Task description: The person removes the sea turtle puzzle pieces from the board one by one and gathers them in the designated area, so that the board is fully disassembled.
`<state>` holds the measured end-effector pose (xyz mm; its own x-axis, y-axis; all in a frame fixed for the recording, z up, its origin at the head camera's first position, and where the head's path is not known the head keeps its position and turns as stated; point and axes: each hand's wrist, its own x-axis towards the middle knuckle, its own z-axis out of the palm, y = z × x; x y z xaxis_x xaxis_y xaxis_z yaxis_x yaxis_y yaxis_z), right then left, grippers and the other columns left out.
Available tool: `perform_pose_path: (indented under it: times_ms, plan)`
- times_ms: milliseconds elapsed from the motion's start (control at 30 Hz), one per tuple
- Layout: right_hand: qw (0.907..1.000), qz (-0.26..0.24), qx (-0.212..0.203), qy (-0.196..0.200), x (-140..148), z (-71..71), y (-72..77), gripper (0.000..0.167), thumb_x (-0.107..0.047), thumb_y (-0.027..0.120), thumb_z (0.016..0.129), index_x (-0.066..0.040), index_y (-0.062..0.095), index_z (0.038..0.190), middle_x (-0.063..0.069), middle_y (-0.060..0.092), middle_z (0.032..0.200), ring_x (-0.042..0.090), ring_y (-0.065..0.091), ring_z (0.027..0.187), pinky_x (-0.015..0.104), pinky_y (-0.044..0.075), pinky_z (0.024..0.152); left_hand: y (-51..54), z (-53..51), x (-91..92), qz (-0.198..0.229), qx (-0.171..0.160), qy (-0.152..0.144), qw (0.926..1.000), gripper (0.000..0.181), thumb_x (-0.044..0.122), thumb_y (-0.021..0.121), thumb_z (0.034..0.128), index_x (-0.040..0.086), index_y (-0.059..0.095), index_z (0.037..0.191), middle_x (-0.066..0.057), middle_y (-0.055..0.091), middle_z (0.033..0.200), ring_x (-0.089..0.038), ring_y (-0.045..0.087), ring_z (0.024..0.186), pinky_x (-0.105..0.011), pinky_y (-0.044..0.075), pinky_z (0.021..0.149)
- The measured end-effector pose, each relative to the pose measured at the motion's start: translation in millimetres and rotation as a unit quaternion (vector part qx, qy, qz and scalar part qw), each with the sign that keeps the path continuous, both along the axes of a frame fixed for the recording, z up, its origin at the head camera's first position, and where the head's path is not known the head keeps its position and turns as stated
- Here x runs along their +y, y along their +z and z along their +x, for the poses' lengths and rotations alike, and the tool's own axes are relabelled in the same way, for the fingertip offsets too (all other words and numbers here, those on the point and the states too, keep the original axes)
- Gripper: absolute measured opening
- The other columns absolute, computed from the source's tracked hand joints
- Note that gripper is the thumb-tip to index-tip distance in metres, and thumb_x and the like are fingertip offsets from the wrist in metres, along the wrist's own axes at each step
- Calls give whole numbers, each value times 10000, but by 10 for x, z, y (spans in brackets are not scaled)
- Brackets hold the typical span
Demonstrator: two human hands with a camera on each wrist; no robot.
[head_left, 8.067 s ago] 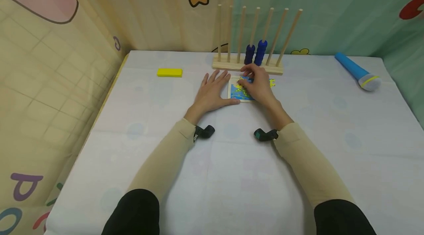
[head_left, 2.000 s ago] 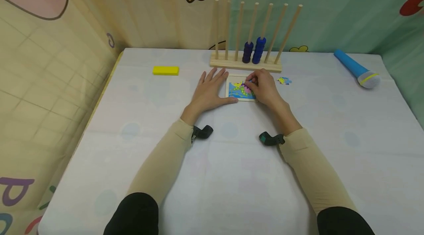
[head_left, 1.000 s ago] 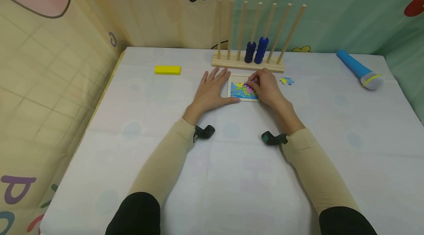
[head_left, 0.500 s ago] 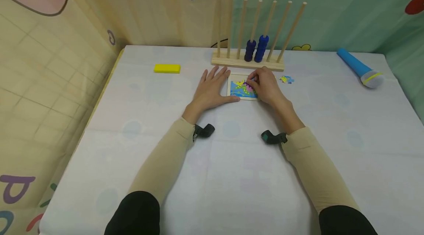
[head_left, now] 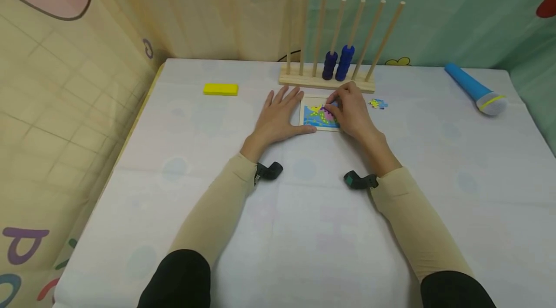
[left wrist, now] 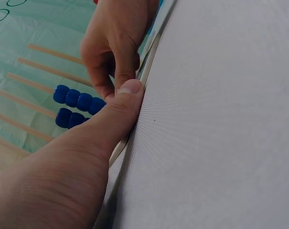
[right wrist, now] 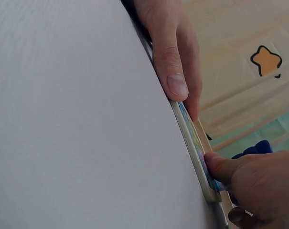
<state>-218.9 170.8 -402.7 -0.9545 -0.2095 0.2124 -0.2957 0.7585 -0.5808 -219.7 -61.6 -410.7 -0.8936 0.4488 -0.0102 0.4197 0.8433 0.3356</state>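
Note:
A small jigsaw puzzle in a pale wooden frame (head_left: pixel 308 100) lies flat on the white-covered table, its picture blue, yellow-green and pink. My left hand (head_left: pixel 274 120) rests with spread fingers along its left side, and in the right wrist view the left thumb (right wrist: pixel 176 86) touches the frame's near edge. Over the right part of the puzzle, my right hand (head_left: pixel 353 111) pinches a puzzle piece (right wrist: pixel 219 185), mostly hidden behind the thumb and fingers. A loose yellow and blue puzzle piece (head_left: pixel 378 104) lies right of the frame; whether it is more than one piece, I cannot tell.
Just behind the puzzle stands a wooden peg rack (head_left: pixel 299 78) with upright rods and dark blue beads (head_left: pixel 344 63) on two of them. A yellow block (head_left: pixel 220 89) lies at the back left. A blue toy microphone (head_left: pixel 475 89) lies at the back right.
Compared with 8 seconds ago, pink shows within the puzzle and a loose piece is visible farther right. The right hand has shifted slightly right. Over the last second both hands barely move.

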Motion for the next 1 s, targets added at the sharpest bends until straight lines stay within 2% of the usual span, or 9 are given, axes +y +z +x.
perform_pose_path:
  times_ms: [100, 200, 367, 500, 567, 667, 800, 900, 1000]
  plan:
    - [10000, -39, 56, -43, 0, -12, 5, 180, -136, 734, 1004, 31, 696, 1060, 222, 542, 1213, 371, 479, 1121, 510, 409, 973, -1, -7, -2, -15, 5, -2, 10000, 1097, 797, 645, 865, 196, 249, 1693, 33, 155, 1780, -247, 6, 1661, -495, -60, 1337]
    - [9997, -195, 106, -103, 5, -19, 5, 217, -131, 766, 979, 2, 666, 1118, 205, 572, 1223, 371, 480, 1147, 511, 398, 1008, -1, -5, -1, -5, -4, -5, 10000, 1099, 798, 644, 864, 198, 246, 1694, 35, 152, 1780, -247, 5, 1661, -497, -65, 1336]
    - [9966, -738, 361, -51, 27, -15, -7, 323, -70, 783, 952, -14, 641, 1236, 189, 624, 1189, 352, 567, 1130, 470, 463, 1005, 0, 10, 3, 28, 3, 10, 10000, 1096, 795, 643, 868, 198, 242, 1695, 30, 155, 1781, -251, 11, 1661, -502, -59, 1336]
    - [9946, -1000, 266, -125, 42, -14, -14, 270, -56, 740, 983, -23, 676, 1243, 173, 647, 1196, 312, 636, 1109, 467, 555, 1011, 4, 13, 5, 53, 12, 14, 10000, 1094, 791, 644, 869, 196, 244, 1694, 25, 157, 1780, -254, 15, 1661, -505, -54, 1337]
    - [9937, -1088, 167, -184, 52, -17, -10, 245, -63, 718, 1000, -26, 694, 1241, 165, 670, 1221, 303, 655, 1107, 479, 572, 1016, 8, 11, 5, 42, 7, 6, 10000, 1093, 793, 641, 869, 196, 245, 1694, 25, 155, 1780, -254, 14, 1661, -504, -57, 1337]
    - [9908, -1299, 52, -365, 88, -24, 24, 238, -105, 709, 1017, -49, 725, 1247, 133, 711, 1248, 263, 683, 1104, 429, 586, 1010, 10, 6, 4, 8, -2, 0, 10000, 1093, 792, 639, 872, 198, 236, 1696, 29, 144, 1782, -248, 2, 1661, -496, -67, 1336]
    - [9815, -1712, -123, -853, 216, -16, 136, 259, -174, 679, 1044, -81, 742, 1277, 83, 721, 1259, 163, 672, 1092, 258, 571, 977, 6, 4, 0, 8, -18, -2, 10000, 1096, 790, 642, 872, 201, 228, 1698, 34, 136, 1783, -242, -9, 1661, -489, -76, 1335]
    - [9696, -2066, -82, -1306, 388, -13, 229, 295, -223, 698, 1032, -83, 738, 1287, 16, 714, 1154, 90, 637, 1033, 162, 528, 916, 4, 7, -9, 54, -39, -17, 10000, 1098, 784, 650, 870, 197, 232, 1697, 30, 138, 1783, -248, -7, 1661, -494, -72, 1335]
    - [9583, -2349, 62, -1628, 628, -11, 288, 316, -266, 741, 997, -78, 759, 1250, -83, 703, 1018, 35, 645, 941, 132, 517, 846, 5, 7, -2, 61, -30, -40, 10000, 1099, 777, 659, 869, 194, 233, 1697, 26, 142, 1783, -255, 2, 1661, -498, -65, 1336]
